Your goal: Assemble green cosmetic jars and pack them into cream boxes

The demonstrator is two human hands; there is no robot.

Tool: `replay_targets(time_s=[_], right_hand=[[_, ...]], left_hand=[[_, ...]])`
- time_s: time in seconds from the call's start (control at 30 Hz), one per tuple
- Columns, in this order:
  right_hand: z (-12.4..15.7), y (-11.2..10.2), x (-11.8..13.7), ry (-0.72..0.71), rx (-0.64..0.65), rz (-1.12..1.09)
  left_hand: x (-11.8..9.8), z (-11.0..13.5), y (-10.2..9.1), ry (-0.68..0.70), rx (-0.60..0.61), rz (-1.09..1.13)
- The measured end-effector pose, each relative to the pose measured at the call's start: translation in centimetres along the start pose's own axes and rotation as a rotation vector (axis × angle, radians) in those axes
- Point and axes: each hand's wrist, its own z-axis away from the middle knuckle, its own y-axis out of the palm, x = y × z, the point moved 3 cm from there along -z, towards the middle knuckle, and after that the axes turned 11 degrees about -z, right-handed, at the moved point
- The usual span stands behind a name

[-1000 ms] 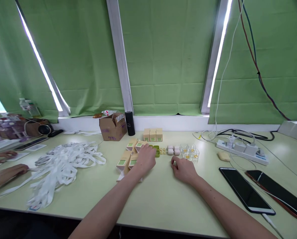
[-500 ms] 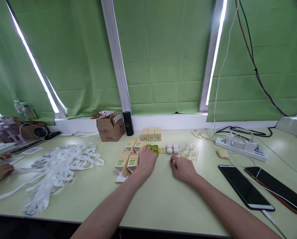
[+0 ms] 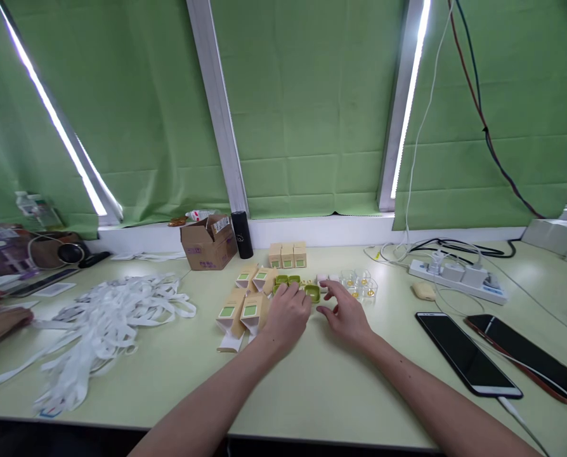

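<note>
My left hand [image 3: 287,314] rests on the pale green table [image 3: 312,374] with its fingers curled beside a small green tray [image 3: 312,292]; whether it grips the tray is hidden. My right hand [image 3: 344,313] lies just right of it, fingers stretched toward the tray and the pinkish cases [image 3: 322,279]. Left of my left hand lie several open beige cartons with green labels [image 3: 241,308]. Three closed beige boxes [image 3: 288,254] stand in a row behind. Clear small cups with yellow pieces [image 3: 359,284] sit to the right.
A pile of white straps [image 3: 103,320] covers the left side, with another person's hands [image 3: 0,317] at the far left edge. A brown cardboard box [image 3: 208,242] and black cylinder [image 3: 238,234] stand by the window. A power strip [image 3: 457,279] and two phones [image 3: 464,355] lie right.
My left hand has drawn back toward me from the green trays, one green tray now lying in front of it. My right hand has opened and reached left toward that tray.
</note>
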Motion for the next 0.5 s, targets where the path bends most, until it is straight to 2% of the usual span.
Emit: replay_targets(time_s=[0.13, 0.3, 0.4, 0.5], right_hand=[[0.0, -0.1, 0.3, -0.084, -0.032, -0.175], [-0.1, -0.6, 1.1, -0.067, -0.104, -0.301], [0.0, -0.7, 1.4, -0.046, -0.111, -0.343], [0.1, -0.6, 1.5, -0.047, -0.111, -0.371]], left_hand=[[-0.6, 0.2, -0.7, 0.043, -0.154, 0.053], [0.4, 0.6, -1.1, -0.07, -0.283, 0.201], [1.3, 0.7, -1.2, -0.114, -0.329, 0.265], [1.7, 0.7, -1.1, -0.1, -0.351, 0.295]])
